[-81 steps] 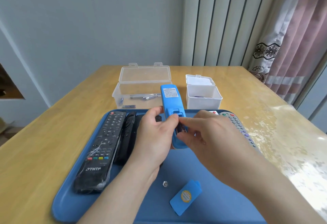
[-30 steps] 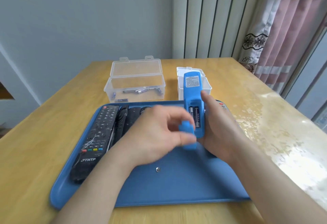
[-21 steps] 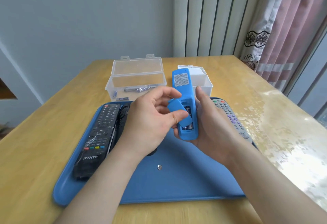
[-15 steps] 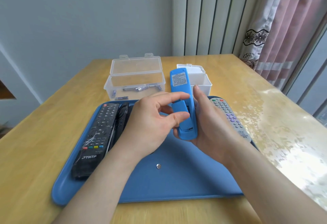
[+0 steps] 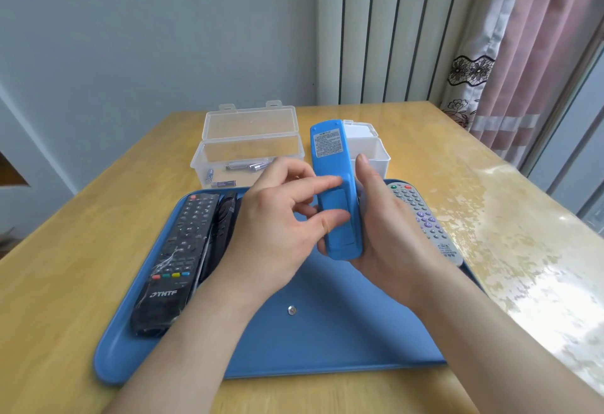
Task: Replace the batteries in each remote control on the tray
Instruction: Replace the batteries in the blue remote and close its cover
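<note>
The right hand (image 5: 380, 217) grips the blue remote (image 5: 335, 191) upright above the tray (image 5: 327, 341) while the left hand (image 5: 281, 227) presses its back.

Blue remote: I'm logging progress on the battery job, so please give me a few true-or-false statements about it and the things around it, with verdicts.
1. The right hand holds the blue remote with its back to the camera. True.
2. The blue remote's battery bay is open, batteries showing. False: the cover sits over it.
3. The left hand has its thumb on that cover. True.
4. The clear box behind the tray has its lid shut. False: the lid stands open, with batteries inside.
5. The black THTF remote lies on the tray's left side. True.
</note>
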Tool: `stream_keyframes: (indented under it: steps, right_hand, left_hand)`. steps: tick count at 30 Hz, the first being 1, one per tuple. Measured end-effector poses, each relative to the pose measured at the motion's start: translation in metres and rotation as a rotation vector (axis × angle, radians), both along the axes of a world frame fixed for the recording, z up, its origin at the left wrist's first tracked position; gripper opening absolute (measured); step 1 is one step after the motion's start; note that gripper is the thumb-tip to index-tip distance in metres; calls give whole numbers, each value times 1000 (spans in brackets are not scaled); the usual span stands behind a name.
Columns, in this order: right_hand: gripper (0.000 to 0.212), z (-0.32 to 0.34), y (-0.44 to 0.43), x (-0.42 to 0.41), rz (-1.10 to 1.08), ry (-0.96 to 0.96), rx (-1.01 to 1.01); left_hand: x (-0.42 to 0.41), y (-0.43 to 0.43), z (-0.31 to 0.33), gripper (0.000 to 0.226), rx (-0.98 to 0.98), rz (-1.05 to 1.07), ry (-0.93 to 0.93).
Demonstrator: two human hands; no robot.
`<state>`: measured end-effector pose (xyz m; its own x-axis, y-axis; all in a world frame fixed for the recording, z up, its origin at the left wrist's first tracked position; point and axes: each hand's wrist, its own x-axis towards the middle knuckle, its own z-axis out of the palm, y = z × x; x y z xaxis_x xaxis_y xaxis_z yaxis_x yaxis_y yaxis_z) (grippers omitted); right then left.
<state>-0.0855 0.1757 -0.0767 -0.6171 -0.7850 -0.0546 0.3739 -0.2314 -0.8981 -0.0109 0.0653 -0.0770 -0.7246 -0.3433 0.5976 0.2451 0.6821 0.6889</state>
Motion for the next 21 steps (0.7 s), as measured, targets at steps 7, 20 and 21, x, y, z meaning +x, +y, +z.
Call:
stream_keyframes:
  steps: [7,20,21]
  right_hand:
    - [54,1,-1,3,-15,-75,-59]
    - [24,-4,0,14,-331,1448,1111]
    - [31,-3,1,17,-351,1496,1154]
  left_hand:
    - [-3,3,-3,23,-304,93,71]
    - [-2,4,-8,34,-210,181,-562]
    - [-1,5,-9,34,-325,213,-560]
